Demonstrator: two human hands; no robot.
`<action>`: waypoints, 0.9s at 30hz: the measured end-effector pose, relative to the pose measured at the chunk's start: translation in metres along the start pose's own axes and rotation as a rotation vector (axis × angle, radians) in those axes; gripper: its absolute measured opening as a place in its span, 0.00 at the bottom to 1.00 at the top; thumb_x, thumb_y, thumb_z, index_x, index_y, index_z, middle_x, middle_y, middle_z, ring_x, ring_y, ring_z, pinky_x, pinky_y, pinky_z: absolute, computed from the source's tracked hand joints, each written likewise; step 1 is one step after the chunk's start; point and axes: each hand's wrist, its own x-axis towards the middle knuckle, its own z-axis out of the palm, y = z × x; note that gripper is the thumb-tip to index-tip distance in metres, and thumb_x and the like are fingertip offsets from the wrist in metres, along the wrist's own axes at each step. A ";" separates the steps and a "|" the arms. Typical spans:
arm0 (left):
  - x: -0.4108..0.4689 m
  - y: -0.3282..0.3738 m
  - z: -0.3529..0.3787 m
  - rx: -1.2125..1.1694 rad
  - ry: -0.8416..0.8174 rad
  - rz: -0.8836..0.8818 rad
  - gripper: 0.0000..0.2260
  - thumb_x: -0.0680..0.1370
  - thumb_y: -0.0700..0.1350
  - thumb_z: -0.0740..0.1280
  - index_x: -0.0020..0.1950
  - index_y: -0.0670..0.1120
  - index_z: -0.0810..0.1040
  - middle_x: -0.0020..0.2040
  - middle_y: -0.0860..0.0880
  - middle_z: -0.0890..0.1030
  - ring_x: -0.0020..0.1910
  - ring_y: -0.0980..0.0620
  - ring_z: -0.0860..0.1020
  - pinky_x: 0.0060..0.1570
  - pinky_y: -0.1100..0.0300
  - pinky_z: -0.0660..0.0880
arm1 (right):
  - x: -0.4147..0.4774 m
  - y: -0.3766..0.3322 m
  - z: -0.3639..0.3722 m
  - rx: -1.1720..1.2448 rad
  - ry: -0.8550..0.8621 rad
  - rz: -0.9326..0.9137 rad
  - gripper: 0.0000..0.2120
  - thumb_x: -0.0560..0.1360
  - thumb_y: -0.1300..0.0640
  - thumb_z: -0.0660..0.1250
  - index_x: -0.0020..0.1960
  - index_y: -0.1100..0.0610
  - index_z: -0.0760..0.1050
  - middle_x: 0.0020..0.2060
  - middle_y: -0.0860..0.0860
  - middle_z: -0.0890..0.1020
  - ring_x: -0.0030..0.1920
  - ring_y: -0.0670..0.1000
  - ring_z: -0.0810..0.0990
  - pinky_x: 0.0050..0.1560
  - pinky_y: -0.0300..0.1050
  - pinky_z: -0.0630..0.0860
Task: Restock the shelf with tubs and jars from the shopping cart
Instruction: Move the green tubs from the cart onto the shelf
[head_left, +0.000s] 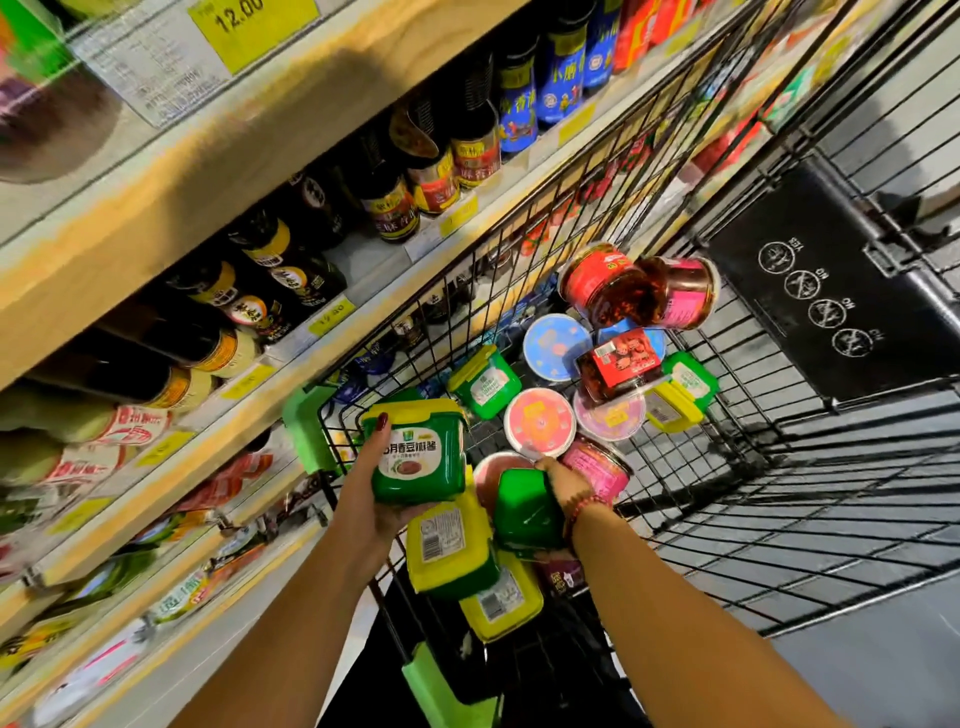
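Head view: left hand (370, 491) curled round labelled tub (418, 452), right hand (567, 488) curled round green tub (524, 512) inside cart (727, 493).

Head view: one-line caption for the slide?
Restocking: left hand holds a green tub over the shopping cart while right hand grips a second green tub inside it.

Left hand (374, 488): thumbnail (383, 421) coated in dark red polish. Right hand (563, 483): red beaded bracelet (584, 509) worn at the wrist. Both forearms (291, 623) bare
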 end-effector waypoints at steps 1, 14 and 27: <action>0.000 0.002 0.000 -0.005 -0.008 0.007 0.21 0.63 0.59 0.71 0.50 0.48 0.82 0.48 0.44 0.85 0.45 0.44 0.84 0.47 0.41 0.79 | -0.004 0.002 -0.001 0.061 0.016 0.011 0.51 0.45 0.33 0.68 0.63 0.57 0.73 0.60 0.59 0.77 0.59 0.61 0.76 0.64 0.58 0.71; -0.023 0.032 -0.005 0.006 -0.124 0.005 0.18 0.66 0.55 0.69 0.52 0.48 0.79 0.42 0.47 0.85 0.42 0.48 0.83 0.33 0.55 0.80 | -0.150 -0.021 -0.001 0.728 -0.029 -0.558 0.26 0.63 0.57 0.75 0.61 0.52 0.76 0.58 0.57 0.81 0.56 0.58 0.81 0.57 0.57 0.78; -0.082 0.071 -0.004 0.115 -0.408 0.164 0.38 0.40 0.61 0.81 0.49 0.52 0.83 0.41 0.47 0.85 0.38 0.50 0.83 0.31 0.58 0.80 | -0.253 -0.010 0.009 0.654 -0.218 -0.895 0.37 0.50 0.59 0.79 0.59 0.52 0.74 0.51 0.55 0.84 0.50 0.56 0.83 0.44 0.51 0.81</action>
